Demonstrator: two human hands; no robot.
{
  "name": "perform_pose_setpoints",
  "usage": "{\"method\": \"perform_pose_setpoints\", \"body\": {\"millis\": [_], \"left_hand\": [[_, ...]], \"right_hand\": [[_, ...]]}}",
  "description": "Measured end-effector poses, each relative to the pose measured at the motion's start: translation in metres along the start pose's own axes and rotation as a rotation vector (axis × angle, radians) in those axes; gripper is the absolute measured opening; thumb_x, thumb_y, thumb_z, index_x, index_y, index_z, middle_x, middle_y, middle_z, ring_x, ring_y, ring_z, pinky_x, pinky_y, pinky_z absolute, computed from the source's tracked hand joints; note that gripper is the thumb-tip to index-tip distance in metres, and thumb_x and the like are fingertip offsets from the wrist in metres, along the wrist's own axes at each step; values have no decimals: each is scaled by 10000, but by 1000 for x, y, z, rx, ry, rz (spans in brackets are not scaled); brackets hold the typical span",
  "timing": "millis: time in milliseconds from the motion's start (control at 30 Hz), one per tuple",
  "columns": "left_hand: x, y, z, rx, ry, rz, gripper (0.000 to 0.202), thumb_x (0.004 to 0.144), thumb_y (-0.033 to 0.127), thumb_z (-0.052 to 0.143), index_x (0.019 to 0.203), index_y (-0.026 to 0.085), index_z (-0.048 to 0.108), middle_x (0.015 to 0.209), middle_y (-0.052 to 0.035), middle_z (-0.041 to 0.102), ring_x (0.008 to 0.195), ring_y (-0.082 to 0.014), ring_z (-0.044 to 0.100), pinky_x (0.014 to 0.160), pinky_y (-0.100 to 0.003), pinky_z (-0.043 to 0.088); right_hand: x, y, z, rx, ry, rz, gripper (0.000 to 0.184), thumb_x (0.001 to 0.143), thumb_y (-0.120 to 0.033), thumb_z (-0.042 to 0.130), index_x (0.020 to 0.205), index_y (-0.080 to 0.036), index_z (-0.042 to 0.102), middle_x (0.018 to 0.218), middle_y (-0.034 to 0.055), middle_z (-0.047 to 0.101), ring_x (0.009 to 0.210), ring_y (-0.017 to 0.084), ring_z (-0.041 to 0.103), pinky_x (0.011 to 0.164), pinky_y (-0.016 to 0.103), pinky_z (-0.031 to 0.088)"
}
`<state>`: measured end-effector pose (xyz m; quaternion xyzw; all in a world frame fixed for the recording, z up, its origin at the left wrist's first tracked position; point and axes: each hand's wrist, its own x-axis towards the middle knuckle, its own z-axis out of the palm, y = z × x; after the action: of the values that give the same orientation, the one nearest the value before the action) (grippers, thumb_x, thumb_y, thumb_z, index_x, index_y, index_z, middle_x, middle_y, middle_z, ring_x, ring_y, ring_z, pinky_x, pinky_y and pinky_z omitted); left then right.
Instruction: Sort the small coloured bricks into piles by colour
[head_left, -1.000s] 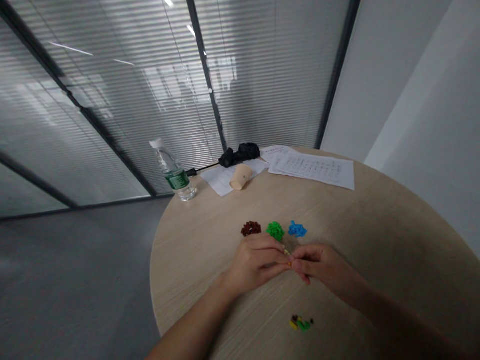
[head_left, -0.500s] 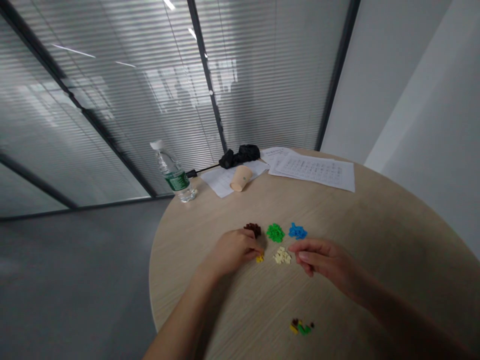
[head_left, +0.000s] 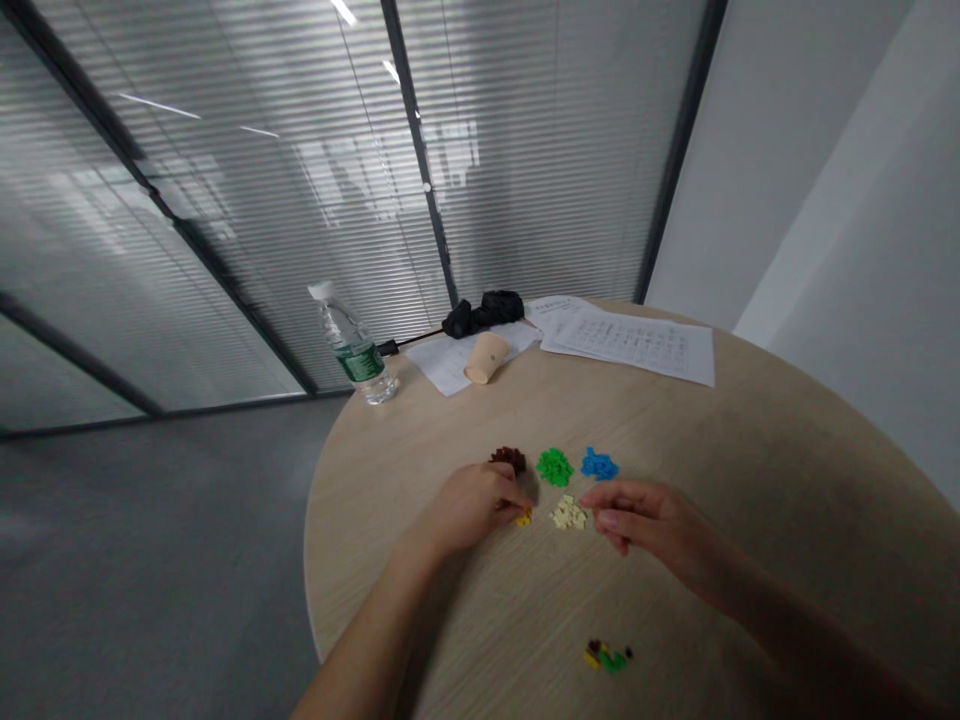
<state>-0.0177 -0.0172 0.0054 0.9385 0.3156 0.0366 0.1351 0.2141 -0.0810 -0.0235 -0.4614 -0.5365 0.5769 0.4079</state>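
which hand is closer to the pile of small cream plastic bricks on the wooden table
Right hand: its fingertips are just right of the pile of small cream plastic bricks, almost at its edge. The left hand is farther away, left of the pile, over small yellow plastic bricks.

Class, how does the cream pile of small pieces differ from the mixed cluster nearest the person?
The cream pile is one colour, while the mixed cluster shows yellow, green and dark brown. The cream pile lies beside the right hand, while the mixed cluster lies apart from both hands, nearer the person. Both are small pieces on the wooden table.
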Motion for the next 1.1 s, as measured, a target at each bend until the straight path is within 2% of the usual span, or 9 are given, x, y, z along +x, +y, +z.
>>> {"method": "perform_pose_setpoints", "body": {"millis": [300,500,633,700,867,967,1100], "left_hand": [[1,1,-1,-7,-19,-10,159,848,207,559,873,253,709,808,0,610,699,-109,560,612,-195,372],[0,-1,-1,-1,42,7,160,848,196,555,876,251,702,799,8,607,687,-107,566,597,-198,378],[0,-2,0,-1,74,-9,167,853,187,544,926,248,681,863,5,616,763,-122,586,671,-212,416],[1,-1,0,-5,90,-7,166,861,197,531,942,240,670,874,2,617,778,-125,587,692,-220,426],[3,5,-1,23,105,23,158,885,231,505,937,212,654,847,-8,616,769,-133,580,687,-224,426],[4,9,-2,24,93,35,149,883,230,513,915,203,656,831,-7,618,754,-125,574,670,-212,415],[4,9,-1,12,89,56,158,889,235,504,895,192,656,813,-8,620,735,-122,567,660,-212,412]], "right_hand": [[-1,-2,1,10,-9,5,276,662,-368,698,837,-155,686,635,-1,589,535,92,487,519,233,410],[-2,-3,0,-49,-20,-18,257,693,-379,665,836,-166,672,648,6,591,544,103,482,520,242,411],[-5,-5,-1,-209,-25,-86,174,732,-337,611,768,-169,641,656,10,591,575,116,499,545,244,410],[-9,-9,-1,-394,-102,-152,119,746,-276,599,725,-165,636,669,15,594,598,122,512,554,236,404],[-21,-15,2,-698,-476,-193,49,682,-137,633,700,-163,671,601,-26,556,537,90,488,535,193,373],[-25,-12,4,-755,-562,-162,141,624,-76,636,725,-164,681,604,-39,563,527,82,493,535,179,369],[-25,-11,5,-789,-594,-177,192,578,-41,636,715,-170,675,637,-40,574,560,86,507,557,176,371]]}}
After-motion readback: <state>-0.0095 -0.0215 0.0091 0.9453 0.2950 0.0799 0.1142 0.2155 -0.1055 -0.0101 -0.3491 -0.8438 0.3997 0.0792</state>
